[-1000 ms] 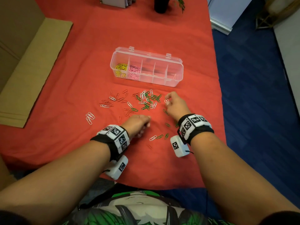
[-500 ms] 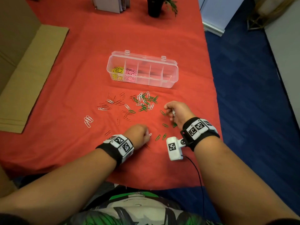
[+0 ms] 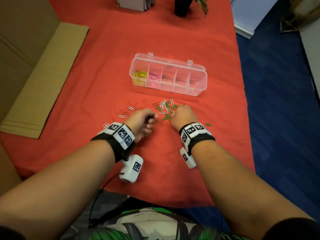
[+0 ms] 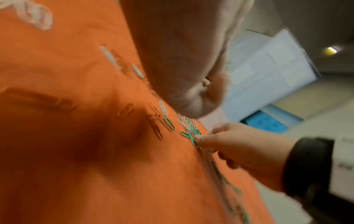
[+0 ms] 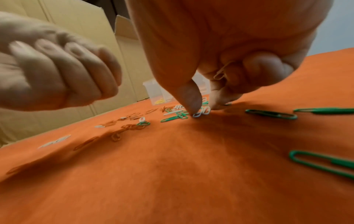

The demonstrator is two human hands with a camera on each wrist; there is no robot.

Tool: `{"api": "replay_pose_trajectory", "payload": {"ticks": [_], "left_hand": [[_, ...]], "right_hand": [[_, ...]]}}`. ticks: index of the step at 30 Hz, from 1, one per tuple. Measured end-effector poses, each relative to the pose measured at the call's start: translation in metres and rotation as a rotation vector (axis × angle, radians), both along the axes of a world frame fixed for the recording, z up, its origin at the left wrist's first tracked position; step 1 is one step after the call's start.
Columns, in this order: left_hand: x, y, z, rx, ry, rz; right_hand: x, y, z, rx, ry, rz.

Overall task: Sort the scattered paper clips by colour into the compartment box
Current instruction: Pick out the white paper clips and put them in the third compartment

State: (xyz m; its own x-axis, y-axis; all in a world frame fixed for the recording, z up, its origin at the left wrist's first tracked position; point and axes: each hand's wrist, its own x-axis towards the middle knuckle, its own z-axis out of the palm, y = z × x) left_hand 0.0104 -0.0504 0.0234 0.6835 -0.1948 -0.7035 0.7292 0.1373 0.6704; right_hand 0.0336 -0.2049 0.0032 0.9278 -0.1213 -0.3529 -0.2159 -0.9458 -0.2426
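The right hand (image 3: 183,115) is lowered onto the near edge of the mixed green and white paper clips (image 3: 166,108). In the right wrist view its thumb (image 5: 188,97) and forefinger are brought together on a white clip (image 5: 201,112) lying on the cloth, while the remaining fingers are curled against the palm and a pale clip (image 5: 223,70) is trapped under them.

The left hand (image 3: 143,121) is held as a closed fist just left of the right hand, raised slightly off the cloth, with all fingers (image 5: 80,72) curled in. Whether anything is enclosed in the fist cannot be told.

Red and white clips (image 3: 129,110) are scattered to the left of the green cluster, partly behind the left hand. A few white clips (image 3: 106,125) lie apart near the left wristband. Single green clips (image 5: 271,114) lie on the cloth beside the right wrist.

The compartment box (image 3: 199,90), clear plastic with its lid folded back, is placed beyond the clips, well apart from both hands. Its leftmost compartment is filled with yellow clips (image 3: 140,77) and the next one with pink clips (image 3: 154,80). The contents of the other compartments cannot be made out.

Everything is laid on an orange-red tablecloth (image 3: 173,40). Flattened cardboard (image 3: 43,78) overlaps the left edge of the cloth.
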Motion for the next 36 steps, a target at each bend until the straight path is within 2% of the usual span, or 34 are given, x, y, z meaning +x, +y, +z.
{"api": "replay_pose_trajectory", "payload": {"ticks": [3,4,5,7,9,12,20,24,27,29,36], "left_hand": [[0.013,-0.009,-0.01,0.622,-0.346,-0.216],[0.016,-0.011,-0.012,0.773,-0.437,-0.291],[0.018,-0.013,-0.012,0.886,-0.51,-0.358],[0.023,-0.018,-0.016,0.998,-0.633,-0.457],[0.026,-0.023,-0.02,1.046,-0.716,-0.555],[0.031,-0.027,-0.025,1.115,-0.724,-0.696],[0.023,-0.02,-0.036,1.205,-0.72,-0.845],[0.011,-0.014,-0.039,1.163,-0.681,-0.863],[0.005,-0.012,-0.036,1.158,-0.704,-0.786],[0.004,-0.011,-0.034,1.17,-0.719,-0.769],[-0.002,-0.013,-0.035,1.175,-0.698,-0.831]], "right_hand": [[0.0,0.0,0.002,-0.01,0.049,0.046],[0.0,-0.002,0.003,-0.01,0.063,0.058],[0.0,-0.004,0.004,-0.01,0.069,0.07],[-0.001,-0.01,0.006,-0.002,0.071,0.088],[-0.004,-0.014,0.004,0.029,0.06,0.101],[-0.009,-0.016,0.001,0.059,0.038,0.141],[-0.02,-0.019,-0.005,0.046,0.042,0.224],[-0.016,-0.025,0.0,0.175,0.042,0.111],[-0.014,-0.027,0.006,0.307,0.001,-0.007],[-0.013,-0.028,0.008,0.337,-0.013,0.01],[-0.019,-0.019,0.006,0.228,-0.072,0.13]]}}
